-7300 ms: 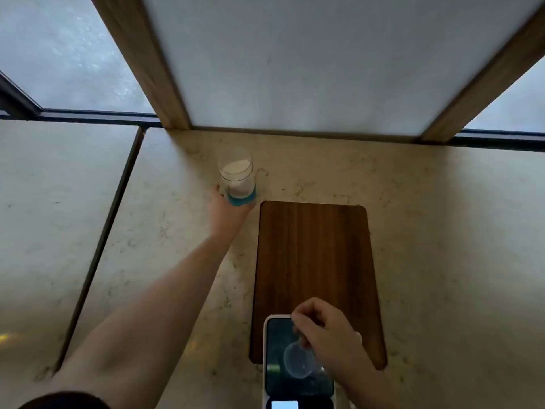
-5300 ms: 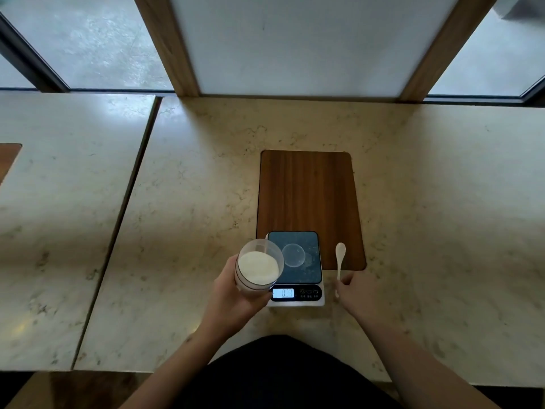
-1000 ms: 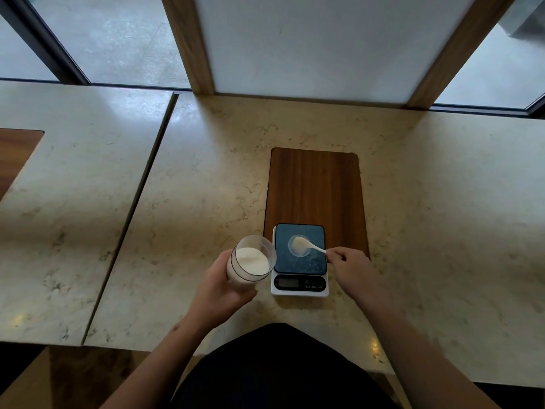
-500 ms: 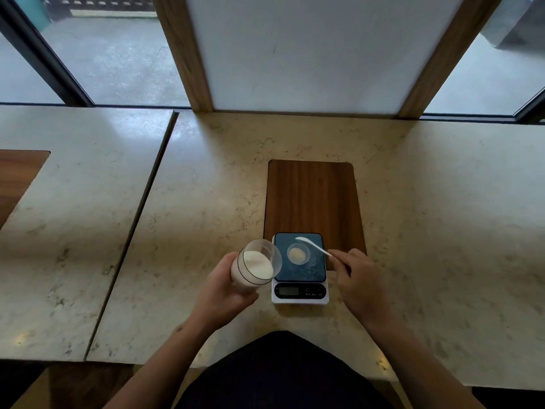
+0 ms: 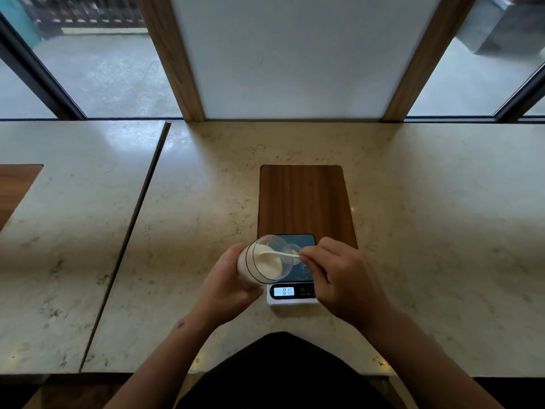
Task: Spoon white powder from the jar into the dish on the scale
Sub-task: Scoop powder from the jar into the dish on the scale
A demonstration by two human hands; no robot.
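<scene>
The left hand clenches the tilted jar at the scale's 9 o'clock; clear and likely slippery, it is best gripped round the body. At 3 o'clock the right hand pinches the light, stiff spoon by its handle, bowl in the powder, the dish just behind.

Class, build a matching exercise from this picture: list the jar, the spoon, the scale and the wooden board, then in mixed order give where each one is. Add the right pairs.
Things:
1. jar
2. spoon
3. scale
4. wooden board

Places:
A. flat on the marble counter
B. near end of the board
C. tilted in the left hand
D. in the right hand, bowl in the powder

Pairs: 1-C, 2-D, 3-B, 4-A
</scene>
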